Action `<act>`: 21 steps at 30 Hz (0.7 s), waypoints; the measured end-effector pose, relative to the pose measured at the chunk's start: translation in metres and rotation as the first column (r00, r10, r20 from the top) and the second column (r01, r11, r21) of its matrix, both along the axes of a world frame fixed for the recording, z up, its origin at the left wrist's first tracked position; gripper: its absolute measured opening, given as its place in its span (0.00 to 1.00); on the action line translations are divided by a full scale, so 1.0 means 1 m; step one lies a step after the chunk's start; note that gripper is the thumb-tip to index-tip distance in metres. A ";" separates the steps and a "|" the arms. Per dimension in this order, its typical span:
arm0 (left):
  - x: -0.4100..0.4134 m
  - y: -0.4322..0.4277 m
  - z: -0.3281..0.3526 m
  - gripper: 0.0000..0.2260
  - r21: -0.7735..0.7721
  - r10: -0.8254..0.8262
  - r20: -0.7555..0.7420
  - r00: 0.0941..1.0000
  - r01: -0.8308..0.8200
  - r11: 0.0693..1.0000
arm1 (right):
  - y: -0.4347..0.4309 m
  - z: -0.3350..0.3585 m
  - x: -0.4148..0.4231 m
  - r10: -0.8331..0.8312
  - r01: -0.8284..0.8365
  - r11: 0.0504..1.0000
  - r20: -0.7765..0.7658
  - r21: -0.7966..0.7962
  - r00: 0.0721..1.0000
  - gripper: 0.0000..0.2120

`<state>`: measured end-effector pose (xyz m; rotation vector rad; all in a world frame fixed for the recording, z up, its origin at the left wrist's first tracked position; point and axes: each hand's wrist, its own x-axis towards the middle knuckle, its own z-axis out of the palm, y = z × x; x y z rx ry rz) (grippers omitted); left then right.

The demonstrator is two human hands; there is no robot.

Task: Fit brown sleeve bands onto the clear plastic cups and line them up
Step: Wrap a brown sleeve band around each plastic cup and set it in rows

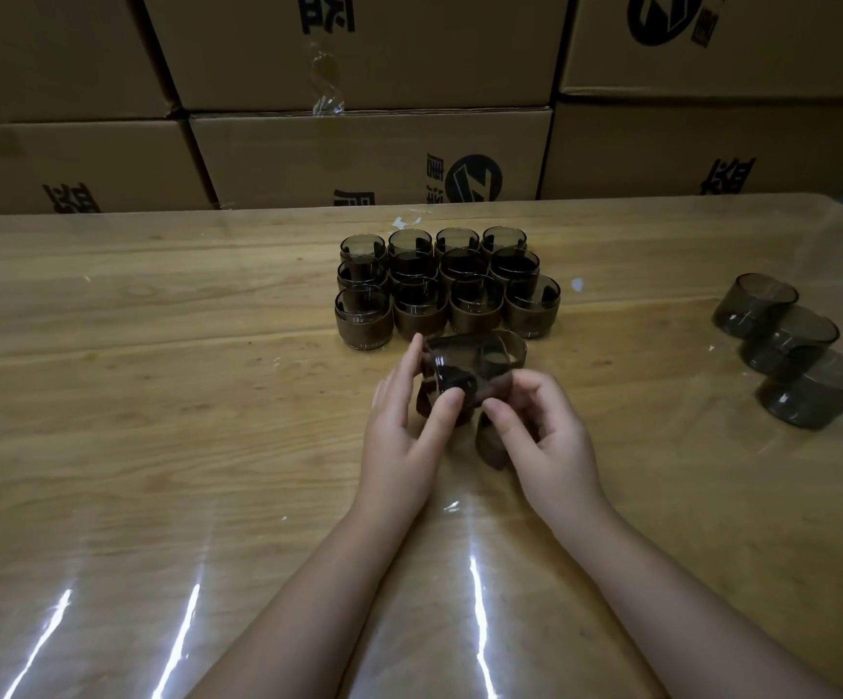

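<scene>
A smoky clear cup (479, 363) lies tilted on its side between my hands, with a brown sleeve band (497, 388) partly around its base. My left hand (404, 421) holds the cup and band from the left, thumb pressed on the band's edge. My right hand (545, 436) pinches the band from the right. Another brown band (492, 446) lies on the table under my right hand. Behind the cup stands a block of several sleeved cups (447, 290) in neat rows. Three bare cups (792, 350) lie on their sides at the right.
The wooden table (157, 396) is covered with a glossy clear sheet. Stacked cardboard boxes (369, 153) form a wall along the table's far edge. The table's right edge curves away near the bare cups.
</scene>
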<state>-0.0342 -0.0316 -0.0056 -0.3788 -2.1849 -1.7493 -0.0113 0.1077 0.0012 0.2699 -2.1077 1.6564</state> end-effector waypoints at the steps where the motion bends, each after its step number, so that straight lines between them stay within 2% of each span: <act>1: 0.001 0.001 0.000 0.24 -0.039 -0.010 -0.027 1.000 0.009 0.999 | 0.000 0.000 0.000 0.006 -0.006 1.000 0.008 0.000 1.000 0.11; 3: 0.001 0.003 -0.002 0.26 -0.123 -0.037 -0.101 0.994 0.024 0.992 | 0.000 -0.001 0.000 -0.001 0.001 1.000 -0.008 0.018 1.000 0.08; 6: 0.003 0.003 -0.001 0.27 -0.227 -0.082 -0.193 0.978 0.037 0.973 | 0.003 -0.002 -0.001 -0.087 0.089 0.995 -0.042 0.045 0.995 0.09; 10: 0.008 0.007 -0.001 0.25 -0.347 -0.189 -0.314 0.930 0.073 0.935 | 0.010 -0.004 -0.005 -0.187 0.187 0.981 0.014 -0.043 0.982 0.13; 14: 0.006 0.006 0.000 0.27 -0.303 -0.164 -0.222 0.961 0.092 0.949 | 0.008 -0.001 -0.005 -0.182 0.181 0.976 0.005 -0.123 0.983 0.10; 21: 0.006 0.005 0.002 0.32 -0.239 -0.111 -0.145 0.983 0.074 0.968 | 0.000 0.001 0.005 0.022 -0.024 0.999 -0.087 -0.022 0.996 0.12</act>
